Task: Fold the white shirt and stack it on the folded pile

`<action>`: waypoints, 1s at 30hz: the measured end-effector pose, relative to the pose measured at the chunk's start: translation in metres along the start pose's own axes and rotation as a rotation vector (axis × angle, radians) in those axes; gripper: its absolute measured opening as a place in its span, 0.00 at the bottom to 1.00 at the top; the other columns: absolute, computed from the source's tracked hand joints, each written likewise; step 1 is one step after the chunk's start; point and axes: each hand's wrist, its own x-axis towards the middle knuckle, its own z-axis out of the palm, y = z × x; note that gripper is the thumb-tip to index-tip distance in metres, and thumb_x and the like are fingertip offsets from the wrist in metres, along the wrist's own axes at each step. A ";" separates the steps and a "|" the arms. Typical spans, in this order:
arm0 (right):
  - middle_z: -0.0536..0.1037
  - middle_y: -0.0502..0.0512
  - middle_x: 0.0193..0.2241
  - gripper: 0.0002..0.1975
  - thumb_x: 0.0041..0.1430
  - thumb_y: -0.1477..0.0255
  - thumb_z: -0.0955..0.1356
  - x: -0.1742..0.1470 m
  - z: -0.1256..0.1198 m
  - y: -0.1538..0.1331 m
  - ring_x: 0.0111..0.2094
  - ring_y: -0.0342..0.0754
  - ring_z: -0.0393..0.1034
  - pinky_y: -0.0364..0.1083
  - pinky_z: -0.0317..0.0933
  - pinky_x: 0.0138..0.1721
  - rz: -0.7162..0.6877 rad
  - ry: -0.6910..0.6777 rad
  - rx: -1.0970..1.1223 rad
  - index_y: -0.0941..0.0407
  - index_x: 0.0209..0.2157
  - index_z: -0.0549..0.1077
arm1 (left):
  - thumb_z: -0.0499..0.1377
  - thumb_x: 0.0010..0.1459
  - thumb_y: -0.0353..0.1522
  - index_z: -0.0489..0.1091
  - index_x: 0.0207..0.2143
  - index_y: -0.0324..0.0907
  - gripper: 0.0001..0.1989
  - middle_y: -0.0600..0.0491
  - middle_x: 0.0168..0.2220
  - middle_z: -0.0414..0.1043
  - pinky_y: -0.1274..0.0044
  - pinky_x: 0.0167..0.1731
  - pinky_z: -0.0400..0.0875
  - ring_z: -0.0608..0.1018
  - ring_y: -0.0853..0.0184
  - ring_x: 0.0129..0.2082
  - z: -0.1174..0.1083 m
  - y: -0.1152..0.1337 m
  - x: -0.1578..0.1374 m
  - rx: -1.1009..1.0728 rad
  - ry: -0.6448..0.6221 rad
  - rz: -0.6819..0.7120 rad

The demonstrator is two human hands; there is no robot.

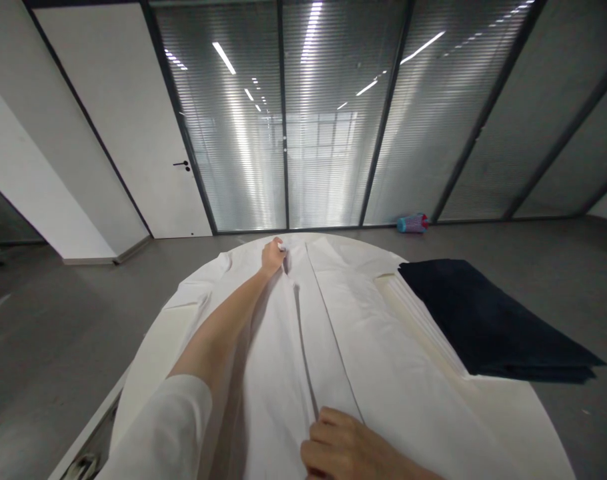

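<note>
White garment (333,333), one, lies spread across the worktop (153,347); left hand (273,255) pinches its far end, right hand (343,447) presses its near edge closed-fingered. One dark folded cloth (488,320) lies at the right edge.

A garment (328,320) lies spread flat on a round table (153,347), its front opening running lengthwise between the two hands. The left hand (273,257) rests on the garment's far end, at the far edge of the table, with the arm stretched out over the cloth. The right hand (348,447) lies on the near end, beside the opening. To the right of both hands a folded cloth (488,320) lies on the table, touching the garment's right edge. Beyond the left hand stands a glazed partition with blinds (328,120); a door (148,133) is to its left. A small object (412,223) lies on the floor at the partition's foot, far right of the left hand.
</note>
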 end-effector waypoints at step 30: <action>0.52 0.64 0.70 0.37 0.65 0.48 0.63 0.005 -0.039 0.002 0.70 0.59 0.43 0.60 0.46 0.67 0.244 -0.269 0.260 0.51 0.69 0.57 | 0.46 0.72 0.40 0.75 0.49 0.43 0.20 0.47 0.55 0.74 0.71 0.62 0.61 0.71 0.61 0.60 -0.038 -0.007 -0.066 -0.053 -0.336 0.445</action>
